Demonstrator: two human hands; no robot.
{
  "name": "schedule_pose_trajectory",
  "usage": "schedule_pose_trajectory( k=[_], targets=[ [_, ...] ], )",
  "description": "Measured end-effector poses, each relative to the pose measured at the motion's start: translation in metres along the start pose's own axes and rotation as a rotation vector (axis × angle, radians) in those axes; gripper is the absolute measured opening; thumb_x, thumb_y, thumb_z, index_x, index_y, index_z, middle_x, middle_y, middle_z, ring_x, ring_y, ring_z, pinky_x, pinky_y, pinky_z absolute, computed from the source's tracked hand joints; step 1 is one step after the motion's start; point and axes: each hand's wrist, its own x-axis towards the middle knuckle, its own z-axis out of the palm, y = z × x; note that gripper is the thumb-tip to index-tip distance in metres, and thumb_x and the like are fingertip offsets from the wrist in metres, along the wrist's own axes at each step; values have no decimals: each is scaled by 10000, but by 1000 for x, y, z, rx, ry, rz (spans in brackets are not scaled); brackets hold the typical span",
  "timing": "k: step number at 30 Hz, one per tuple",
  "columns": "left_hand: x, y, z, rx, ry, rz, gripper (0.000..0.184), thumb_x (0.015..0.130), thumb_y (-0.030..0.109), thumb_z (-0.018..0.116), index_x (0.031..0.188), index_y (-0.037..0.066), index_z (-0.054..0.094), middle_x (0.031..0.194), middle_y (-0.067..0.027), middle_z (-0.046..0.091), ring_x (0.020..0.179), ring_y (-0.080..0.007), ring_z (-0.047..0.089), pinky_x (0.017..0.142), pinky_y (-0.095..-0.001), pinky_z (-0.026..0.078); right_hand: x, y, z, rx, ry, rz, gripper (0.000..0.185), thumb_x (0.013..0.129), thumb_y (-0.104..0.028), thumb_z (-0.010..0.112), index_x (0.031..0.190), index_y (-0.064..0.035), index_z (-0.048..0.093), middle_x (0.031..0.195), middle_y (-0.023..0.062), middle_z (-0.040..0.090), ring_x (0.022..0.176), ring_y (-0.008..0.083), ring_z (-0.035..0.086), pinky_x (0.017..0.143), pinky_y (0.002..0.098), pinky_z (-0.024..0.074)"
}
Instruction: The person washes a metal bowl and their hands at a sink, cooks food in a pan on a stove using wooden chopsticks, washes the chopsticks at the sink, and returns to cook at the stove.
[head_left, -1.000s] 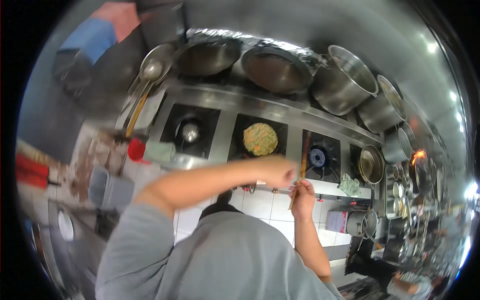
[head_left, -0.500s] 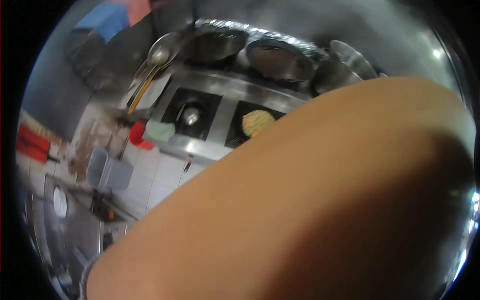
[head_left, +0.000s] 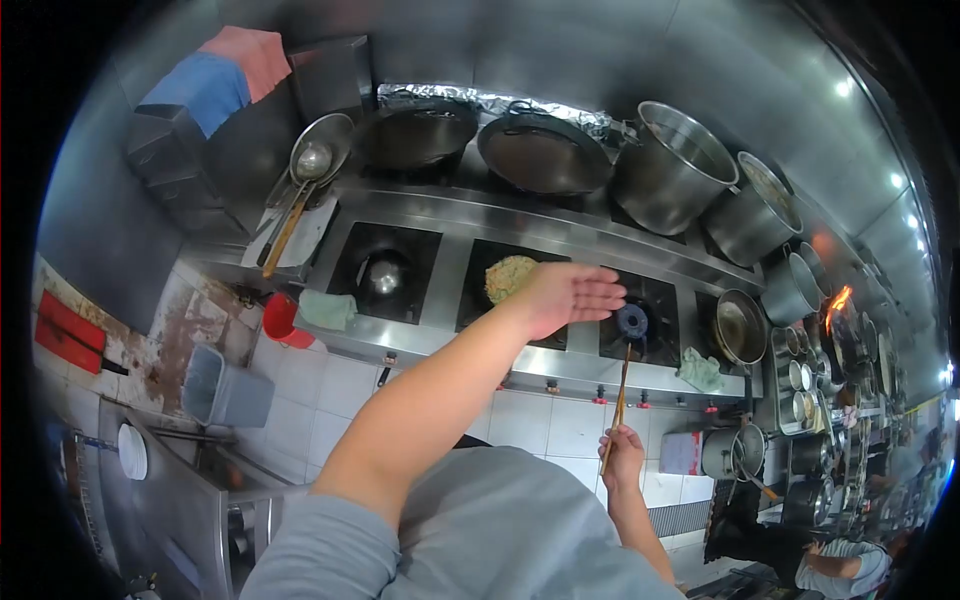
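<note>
My left hand (head_left: 575,300) stretches across the stove with its fingers extended and nothing in them. Beside and partly behind it is a round, golden, green-flecked pancake (head_left: 508,276) on the dark second cooking spot; its right side is hidden by the hand. My right hand (head_left: 622,455), lower and to the right, is closed around a pair of long wooden chopsticks (head_left: 622,390). Their far ends point up toward a bare burner (head_left: 632,321), though contact cannot be made out. A shiny, rounded metal piece (head_left: 384,277) sits on the left burner.
Two woks, one of them (head_left: 545,152), and tall steel pots (head_left: 675,165) line the back shelf. Ladles (head_left: 300,190) lie at the left. Green cloths (head_left: 327,310) rest on the stove edge. A grey bin (head_left: 225,388) stands on the floor. Another person (head_left: 840,565) and a flame (head_left: 838,305) appear right.
The arm that filled much of the view has moved away from the camera, and my left hand now shows over the stove. My right hand with the chopsticks has come into view.
</note>
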Motion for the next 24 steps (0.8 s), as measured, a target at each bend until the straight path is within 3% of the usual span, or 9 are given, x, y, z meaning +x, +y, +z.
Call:
schedule_pose_trajectory(
  k=[6,11,16,18,22,24],
  targets=[
    [-108,17,-93,-150,118,66,380,938,202,461,1212,-56,509,1179,-220,596,1113,-328,586,953,-413,468,-4,20,46,-71,-28,3,197,806,19,557,976,-56,493,802,100,573,621,181,578,483,251,455],
    [-223,52,-166,-135,308,249,384,920,149,455,1245,-52,488,1206,-223,580,1128,-333,577,950,-415,470,-6,47,116,-123,-56,5,125,833,3,553,902,-97,523,747,50,565,607,158,557,476,245,450],
    [-330,81,-224,-121,460,389,395,899,100,457,1269,-34,478,1219,-215,575,1122,-318,582,930,-397,480,-6,68,176,-152,-188,-24,144,857,-26,550,972,-101,507,791,64,580,622,153,562,484,236,454],
    [-372,93,-241,-112,528,414,394,892,114,483,1260,-24,491,1181,-189,600,1058,-273,613,893,-372,493,-11,73,196,-138,-159,-26,150,862,-22,542,990,-88,499,797,66,578,628,144,563,485,228,455],
    [-481,112,-312,-93,547,754,467,828,143,605,1258,-8,498,1094,-96,641,876,-184,622,803,-336,485,-19,77,217,-209,-159,-54,164,861,-12,536,1009,-69,494,802,65,578,635,134,567,489,219,456],
    [-547,124,-333,133,1046,890,418,795,135,633,1189,22,550,839,-3,592,720,-103,553,698,-233,465,-22,80,221,-174,-97,-101,162,859,-6,531,1009,-55,496,793,60,580,634,126,568,490,214,455]
  ],
)
